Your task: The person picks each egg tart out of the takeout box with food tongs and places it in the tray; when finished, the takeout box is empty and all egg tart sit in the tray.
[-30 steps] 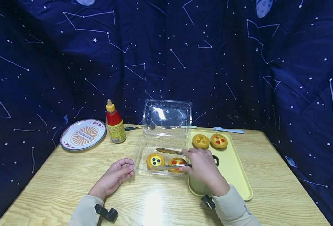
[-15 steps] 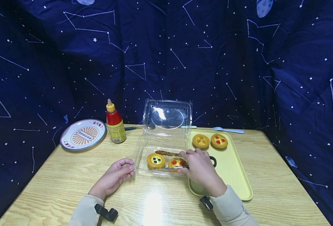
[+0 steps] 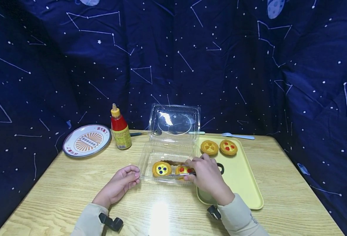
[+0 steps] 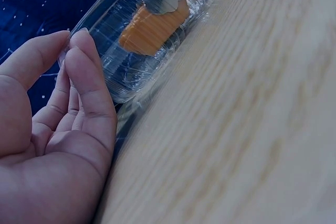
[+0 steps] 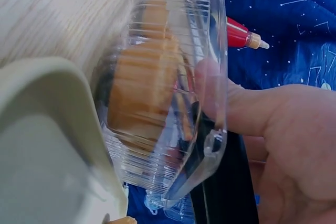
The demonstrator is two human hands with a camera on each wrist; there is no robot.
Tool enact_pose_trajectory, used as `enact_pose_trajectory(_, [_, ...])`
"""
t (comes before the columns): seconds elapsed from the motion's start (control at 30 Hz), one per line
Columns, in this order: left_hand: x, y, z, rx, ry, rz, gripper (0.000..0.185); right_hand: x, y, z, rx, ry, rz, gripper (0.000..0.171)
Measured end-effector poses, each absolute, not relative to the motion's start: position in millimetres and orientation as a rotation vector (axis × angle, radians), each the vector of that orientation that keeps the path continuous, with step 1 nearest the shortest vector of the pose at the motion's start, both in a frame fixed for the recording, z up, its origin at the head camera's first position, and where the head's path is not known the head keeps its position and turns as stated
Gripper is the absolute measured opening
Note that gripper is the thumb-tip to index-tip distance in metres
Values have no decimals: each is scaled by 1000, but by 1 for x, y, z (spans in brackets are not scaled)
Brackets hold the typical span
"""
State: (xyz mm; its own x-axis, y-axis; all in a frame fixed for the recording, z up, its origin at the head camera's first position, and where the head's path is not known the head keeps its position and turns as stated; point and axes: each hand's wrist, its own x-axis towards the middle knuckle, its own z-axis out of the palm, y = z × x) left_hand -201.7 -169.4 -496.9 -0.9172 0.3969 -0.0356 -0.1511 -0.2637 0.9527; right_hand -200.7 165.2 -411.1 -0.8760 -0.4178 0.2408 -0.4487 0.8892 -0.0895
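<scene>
Nearest us on the wooden table, beside the left end of the clear ribbed plastic container, we see the left hand pinching its rim. At its right end, the right hand grips metal tongs with black handles, thumb on the near arm and fingers on the far one. The tongs lie lengthwise across the container, their arms part-spread and their tips pointing left, bracketing the round golden tart with blue dots; we cannot tell whether both touch it. That tart sits in the container's left half, nearer the left hand, while the golden tart with red dots lies right of it, between the tongs' arms. Right of the container, a pale yellow rectangular tray bears two more tarts. Beyond the container's left end, we find a red sauce bottle with a yellow cap, its yellow label too small to read, and a white round plate with an orange sunburst, whose rim carries red Chinese characters we cannot read surely. Behind the container hangs a dark blue constellation-print curtain.
</scene>
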Motion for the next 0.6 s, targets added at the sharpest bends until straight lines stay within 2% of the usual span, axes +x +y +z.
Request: enact_pose_trajectory(0.6, [-202, -170, -497, 300, 1648, 2235, 21, -196, 185, -386, 595, -2743, 380, 52])
